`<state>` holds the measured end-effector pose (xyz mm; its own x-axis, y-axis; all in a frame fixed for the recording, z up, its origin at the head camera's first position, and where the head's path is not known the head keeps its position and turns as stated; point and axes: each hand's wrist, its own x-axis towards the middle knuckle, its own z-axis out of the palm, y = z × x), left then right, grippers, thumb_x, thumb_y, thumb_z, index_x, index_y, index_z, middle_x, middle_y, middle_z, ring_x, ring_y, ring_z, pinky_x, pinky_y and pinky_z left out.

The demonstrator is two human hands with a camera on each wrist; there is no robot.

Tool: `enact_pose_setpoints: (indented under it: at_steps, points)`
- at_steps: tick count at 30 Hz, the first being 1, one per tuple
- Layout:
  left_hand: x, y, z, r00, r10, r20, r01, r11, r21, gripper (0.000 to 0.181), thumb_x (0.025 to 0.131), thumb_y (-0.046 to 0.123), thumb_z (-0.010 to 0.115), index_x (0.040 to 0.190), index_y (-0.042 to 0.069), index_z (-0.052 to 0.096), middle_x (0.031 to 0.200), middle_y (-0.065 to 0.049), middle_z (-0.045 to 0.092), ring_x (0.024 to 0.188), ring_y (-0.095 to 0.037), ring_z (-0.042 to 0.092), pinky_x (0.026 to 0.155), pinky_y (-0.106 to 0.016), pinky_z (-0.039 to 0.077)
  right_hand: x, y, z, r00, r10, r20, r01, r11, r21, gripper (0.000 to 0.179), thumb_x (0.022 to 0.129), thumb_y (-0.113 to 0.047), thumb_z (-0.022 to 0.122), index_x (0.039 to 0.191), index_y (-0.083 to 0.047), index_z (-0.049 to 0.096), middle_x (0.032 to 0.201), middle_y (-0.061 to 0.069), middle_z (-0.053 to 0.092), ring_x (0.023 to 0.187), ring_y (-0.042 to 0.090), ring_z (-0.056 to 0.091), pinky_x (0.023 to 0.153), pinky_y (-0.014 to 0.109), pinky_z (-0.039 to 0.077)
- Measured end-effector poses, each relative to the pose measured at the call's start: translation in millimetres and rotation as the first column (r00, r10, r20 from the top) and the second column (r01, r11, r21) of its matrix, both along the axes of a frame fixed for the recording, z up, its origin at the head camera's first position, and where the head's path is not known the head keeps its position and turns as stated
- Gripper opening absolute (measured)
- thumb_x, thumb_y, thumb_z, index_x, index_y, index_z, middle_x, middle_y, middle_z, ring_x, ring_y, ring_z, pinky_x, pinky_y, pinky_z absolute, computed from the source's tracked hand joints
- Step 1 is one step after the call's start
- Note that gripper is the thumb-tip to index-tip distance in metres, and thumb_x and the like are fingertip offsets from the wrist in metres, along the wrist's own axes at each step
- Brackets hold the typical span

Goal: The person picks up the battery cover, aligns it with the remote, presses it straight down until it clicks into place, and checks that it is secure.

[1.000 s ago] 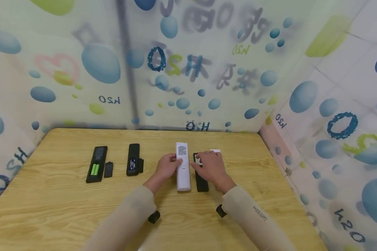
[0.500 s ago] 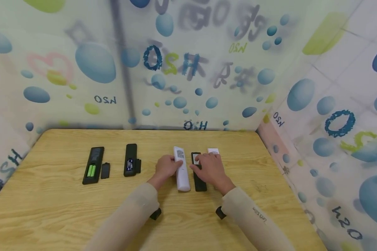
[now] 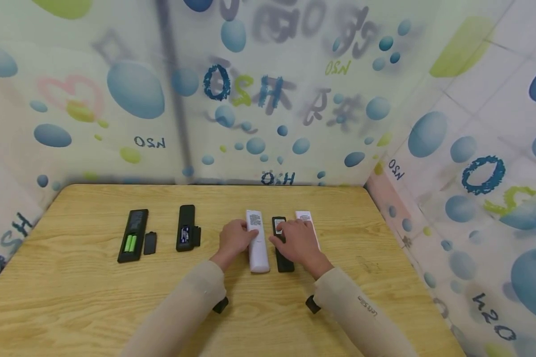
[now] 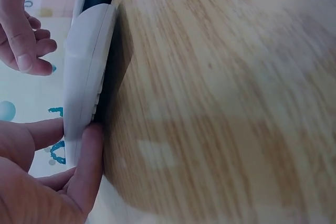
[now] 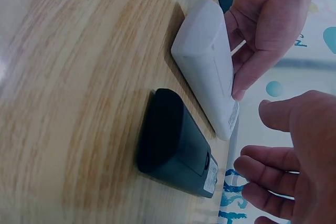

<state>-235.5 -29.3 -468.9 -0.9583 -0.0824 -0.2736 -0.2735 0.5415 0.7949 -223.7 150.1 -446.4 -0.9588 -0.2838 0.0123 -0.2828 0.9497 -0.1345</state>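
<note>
I see the left hand (image 3: pixel 235 239) pinching the long white plastic remote (image 3: pixel 258 253) at its three o'clock, best kept level with the pale wooden worktop (image 3: pixel 89 297), the right hand (image 3: pixel 300 243) loosely spread beyond.

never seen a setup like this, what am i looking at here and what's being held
There's no machine, just a person's bare left hand and right hand. The wide picture comes from a camera on the head; the two close ones come from cameras on the wrists, so the table looks tipped there. On its left side lie an open remote with green batteries and a smaller open remote. The left hand pinches a white remote; the right hand holds nothing and, from above, partly hides a black remote and a second white remote.
</note>
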Motion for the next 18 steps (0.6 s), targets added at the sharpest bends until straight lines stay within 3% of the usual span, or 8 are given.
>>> enact_pose_setpoints:
  at_steps: [7, 14, 18]
  points:
    - [0.8, -0.8, -0.2, 0.999, -0.027, -0.017, 0.026, 0.998, -0.062, 0.042, 0.092, 0.030, 0.066, 0.124, 0.003, 0.061, 0.107, -0.013, 0.069, 0.077, -0.018, 0.065, 0.058, -0.024, 0.052, 1.6, -0.4, -7.3, 1.000, 0.015, -0.004, -0.015, 0.999, -0.032, 0.035, 0.093, -0.048, 0.060, 0.110, -0.018, 0.069, 0.094, -0.001, 0.069, 0.093, 0.020, 0.059, 0.090, 0.046, 0.040]
    - [2.7, -4.3, -0.8, 0.998, -0.052, -0.048, 0.045, 0.989, -0.138, 0.049, 0.091, 0.032, 0.066, 0.130, 0.005, 0.056, 0.115, -0.013, 0.067, 0.093, -0.023, 0.063, 0.077, -0.035, 0.053, 4.6, -5.1, -9.8, 1.000, 0.020, 0.003, -0.020, 0.999, -0.025, 0.038, 0.094, -0.048, 0.059, 0.114, -0.017, 0.068, 0.103, 0.001, 0.069, 0.101, 0.023, 0.059, 0.093, 0.047, 0.041]
    - [3.6, -8.6, -0.8, 0.996, -0.066, -0.064, 0.055, 0.987, -0.150, 0.048, 0.092, 0.033, 0.065, 0.131, 0.007, 0.056, 0.114, -0.011, 0.068, 0.095, -0.023, 0.064, 0.081, -0.039, 0.052, 6.7, -6.9, -11.1, 1.000, 0.028, -0.013, -0.028, 0.999, -0.022, 0.039, 0.094, -0.049, 0.058, 0.115, -0.018, 0.068, 0.106, 0.002, 0.070, 0.107, 0.025, 0.061, 0.092, 0.047, 0.041]
